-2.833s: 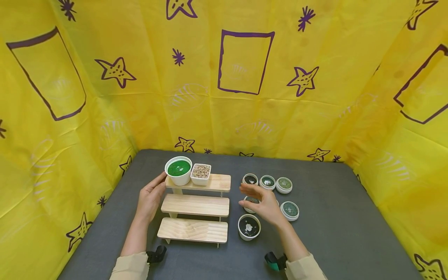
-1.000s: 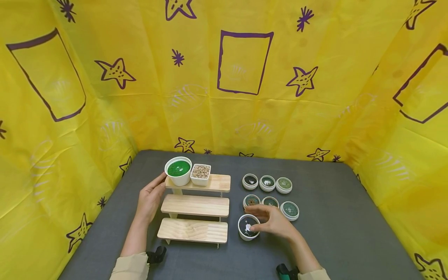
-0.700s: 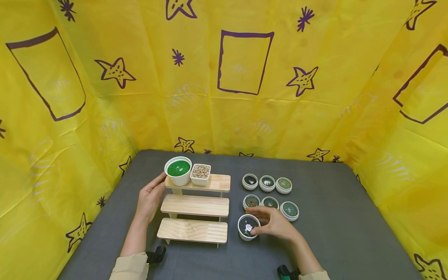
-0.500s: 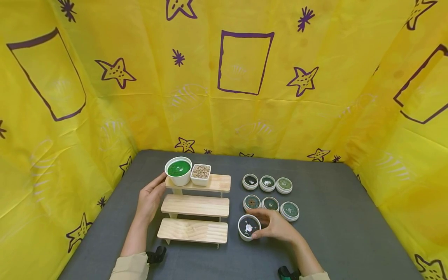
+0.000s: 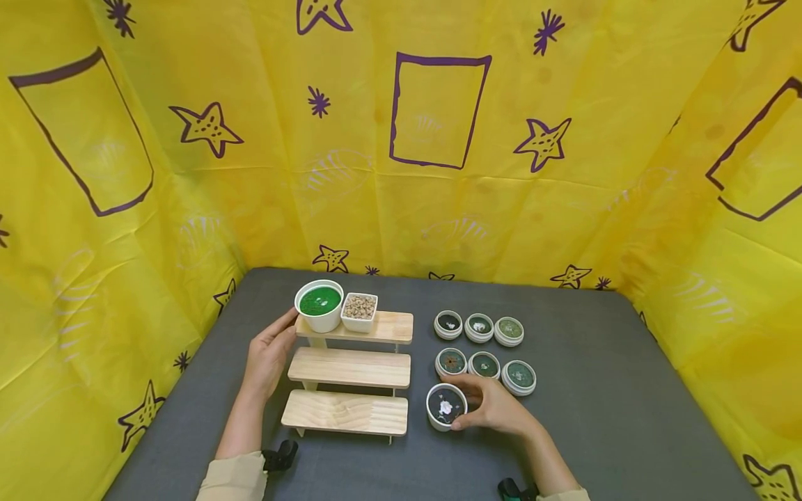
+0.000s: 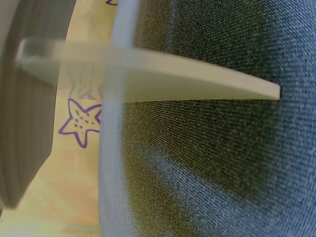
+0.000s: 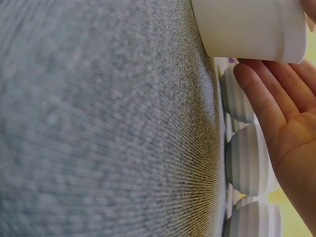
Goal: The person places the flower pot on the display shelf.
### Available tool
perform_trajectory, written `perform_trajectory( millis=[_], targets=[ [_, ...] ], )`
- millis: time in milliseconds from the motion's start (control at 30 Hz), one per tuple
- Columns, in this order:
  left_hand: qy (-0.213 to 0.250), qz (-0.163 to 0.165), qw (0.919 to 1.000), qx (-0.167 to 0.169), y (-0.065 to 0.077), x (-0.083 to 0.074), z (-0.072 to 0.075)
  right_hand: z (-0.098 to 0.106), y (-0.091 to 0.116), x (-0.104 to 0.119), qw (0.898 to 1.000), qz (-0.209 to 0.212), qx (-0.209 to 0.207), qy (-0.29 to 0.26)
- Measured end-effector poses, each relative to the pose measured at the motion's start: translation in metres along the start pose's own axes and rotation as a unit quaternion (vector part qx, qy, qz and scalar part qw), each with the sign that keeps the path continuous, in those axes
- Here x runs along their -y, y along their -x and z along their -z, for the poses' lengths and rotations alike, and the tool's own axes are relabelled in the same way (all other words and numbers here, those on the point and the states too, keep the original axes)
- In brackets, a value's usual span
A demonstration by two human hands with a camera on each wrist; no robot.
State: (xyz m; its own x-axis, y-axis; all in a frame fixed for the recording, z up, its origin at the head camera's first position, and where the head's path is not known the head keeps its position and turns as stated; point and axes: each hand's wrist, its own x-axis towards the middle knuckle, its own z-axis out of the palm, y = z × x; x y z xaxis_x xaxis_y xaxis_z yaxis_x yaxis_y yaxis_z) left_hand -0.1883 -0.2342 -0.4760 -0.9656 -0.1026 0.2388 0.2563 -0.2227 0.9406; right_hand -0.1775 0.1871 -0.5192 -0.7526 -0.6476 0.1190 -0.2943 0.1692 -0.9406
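A three-tier wooden display stand (image 5: 349,367) stands left of centre in the head view. On its top tier are a round white cup with green contents (image 5: 320,303) and a square white dish of small beige granules (image 5: 360,310). My left hand (image 5: 268,358) holds the left end of the top tier; its fingertips are partly hidden. Right of the stand, my right hand (image 5: 491,406) holds a white cup with dark contents and a white patch (image 5: 446,408) between thumb and fingers. The right wrist view shows this cup's side (image 7: 247,29), its base at the tabletop.
Several small round jars with green or dark contents stand in two rows behind the right hand, among them one jar (image 5: 519,376) at the right. The grey tabletop (image 5: 601,390) is bordered by yellow cloth walls (image 5: 351,202) with purple drawings.
My right hand has come down from above the jars toward me and now holds the dark-filled cup by its sides. The left hand and the stand have stayed in place.
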Motion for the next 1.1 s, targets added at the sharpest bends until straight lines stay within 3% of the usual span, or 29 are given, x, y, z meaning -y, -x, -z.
perform_trajectory(
  millis=[1100],
  targets=[
    [0.011,-0.005,0.9999,0.001,0.0002,-0.0018,-0.0026,-0.0052,0.0009,0.0062,0.998,-0.038,-0.037,0.027]
  ],
)
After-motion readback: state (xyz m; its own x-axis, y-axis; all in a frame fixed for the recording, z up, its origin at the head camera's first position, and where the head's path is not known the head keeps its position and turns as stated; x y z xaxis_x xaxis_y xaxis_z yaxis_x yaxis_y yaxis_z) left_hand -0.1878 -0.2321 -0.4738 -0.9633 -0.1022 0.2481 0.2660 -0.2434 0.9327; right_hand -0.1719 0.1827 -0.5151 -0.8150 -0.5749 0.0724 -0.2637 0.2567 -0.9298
